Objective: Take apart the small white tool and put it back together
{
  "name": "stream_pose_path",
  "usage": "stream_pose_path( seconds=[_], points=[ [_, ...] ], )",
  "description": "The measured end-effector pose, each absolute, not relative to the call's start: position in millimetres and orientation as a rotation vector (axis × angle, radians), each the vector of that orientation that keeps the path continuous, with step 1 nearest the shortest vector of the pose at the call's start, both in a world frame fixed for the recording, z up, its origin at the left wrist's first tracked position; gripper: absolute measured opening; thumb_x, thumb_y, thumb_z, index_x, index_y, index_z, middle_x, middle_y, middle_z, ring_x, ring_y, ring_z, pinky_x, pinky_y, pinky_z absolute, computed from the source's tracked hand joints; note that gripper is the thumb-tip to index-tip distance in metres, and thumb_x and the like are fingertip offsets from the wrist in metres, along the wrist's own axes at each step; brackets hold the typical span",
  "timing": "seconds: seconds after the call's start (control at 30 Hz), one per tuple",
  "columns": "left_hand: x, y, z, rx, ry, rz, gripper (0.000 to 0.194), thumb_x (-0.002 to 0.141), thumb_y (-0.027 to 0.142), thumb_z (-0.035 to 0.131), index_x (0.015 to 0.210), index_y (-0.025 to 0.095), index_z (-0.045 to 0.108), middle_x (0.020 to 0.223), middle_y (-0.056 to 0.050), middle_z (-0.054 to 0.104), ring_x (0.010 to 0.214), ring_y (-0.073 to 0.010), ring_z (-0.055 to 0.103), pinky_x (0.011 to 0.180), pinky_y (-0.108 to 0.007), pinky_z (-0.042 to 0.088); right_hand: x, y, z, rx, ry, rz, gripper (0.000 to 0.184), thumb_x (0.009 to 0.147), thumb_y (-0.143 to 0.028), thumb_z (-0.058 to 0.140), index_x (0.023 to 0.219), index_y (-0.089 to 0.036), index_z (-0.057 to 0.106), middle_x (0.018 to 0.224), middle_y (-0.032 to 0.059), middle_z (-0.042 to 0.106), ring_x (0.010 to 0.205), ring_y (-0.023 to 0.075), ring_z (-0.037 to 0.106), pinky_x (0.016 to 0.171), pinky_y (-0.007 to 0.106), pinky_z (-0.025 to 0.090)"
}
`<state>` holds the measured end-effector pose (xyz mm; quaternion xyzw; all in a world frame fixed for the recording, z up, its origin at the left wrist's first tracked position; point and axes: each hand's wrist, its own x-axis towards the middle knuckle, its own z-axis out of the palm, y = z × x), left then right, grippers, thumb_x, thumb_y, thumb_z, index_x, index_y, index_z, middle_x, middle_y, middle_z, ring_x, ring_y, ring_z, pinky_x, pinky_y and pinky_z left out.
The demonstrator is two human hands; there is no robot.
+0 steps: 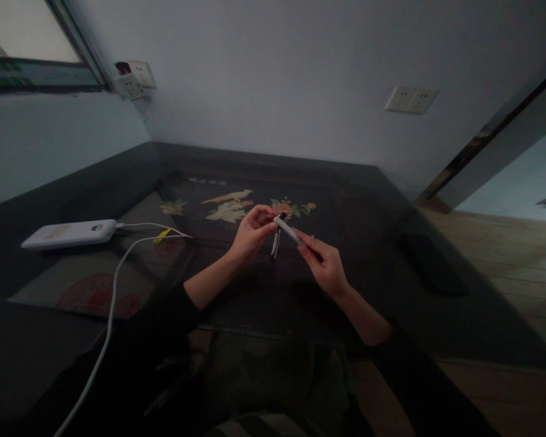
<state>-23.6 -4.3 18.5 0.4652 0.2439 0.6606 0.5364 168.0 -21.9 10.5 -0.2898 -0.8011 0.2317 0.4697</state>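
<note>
Over the middle of the dark table, both hands meet at a slim white pen-like stick [289, 231]. My left hand [253, 234] pinches its upper end with thumb and fingers, where a small black part sticks out. My right hand [324, 263] grips the lower right end between thumb and fingers. Just below the stick, near my left fingertips, a thin black-and-white strip [275, 246] points downward; whether it is attached to the stick or lies on the table I cannot tell. The stick's exact kind is unclear in the dim light.
A white power bank [70, 234] lies at the left of the dark table [255, 303], with a white cable [114, 291] running toward me. A flat black object [430, 265] lies at the right. Wall sockets [411, 99] are behind the table.
</note>
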Motion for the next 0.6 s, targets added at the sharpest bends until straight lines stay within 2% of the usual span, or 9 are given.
stream_pose_path(
  seconds=[0.13, 0.3, 0.6],
  points=[
    [-24.5, -2.3, 17.3, 1.139, 0.581, 1.61, 0.044, 0.059, 0.033, 0.089, 0.085, 0.02, 0.057, 0.087, 0.001, 0.066, 0.097, -0.0157, 0.067, 0.076, -0.021, 0.05, 167.2, -22.6, 10.9, -0.692, -1.951, 0.615, 0.038, 0.094, -0.023, 0.053, 0.13, -0.022, 0.063, 0.125, 0.0066, 0.069, 0.111, 0.0223, 0.068, 0.096, 0.038, 0.054],
    [-25.1, -1.7, 15.7, 1.186, 0.595, 1.635, 0.04, 0.062, 0.031, 0.087, 0.086, 0.02, 0.058, 0.089, 0.001, 0.063, 0.093, -0.0125, 0.064, 0.077, -0.022, 0.049, 165.6, -23.9, 12.1, -0.715, -1.917, 0.701, 0.037, 0.093, -0.024, 0.054, 0.129, -0.021, 0.065, 0.124, 0.0064, 0.07, 0.11, 0.0222, 0.068, 0.097, 0.037, 0.054],
    [-24.7, -0.4, 15.9, 1.161, 0.65, 1.616, 0.038, 0.062, 0.03, 0.086, 0.081, 0.019, 0.056, 0.082, 0.001, 0.061, 0.088, -0.0141, 0.064, 0.067, -0.02, 0.05, 164.0, -18.7, 8.5, -0.783, -1.85, 0.723, 0.037, 0.093, -0.023, 0.054, 0.128, -0.022, 0.065, 0.127, 0.0071, 0.068, 0.119, 0.0239, 0.063, 0.104, 0.043, 0.049]
  ],
)
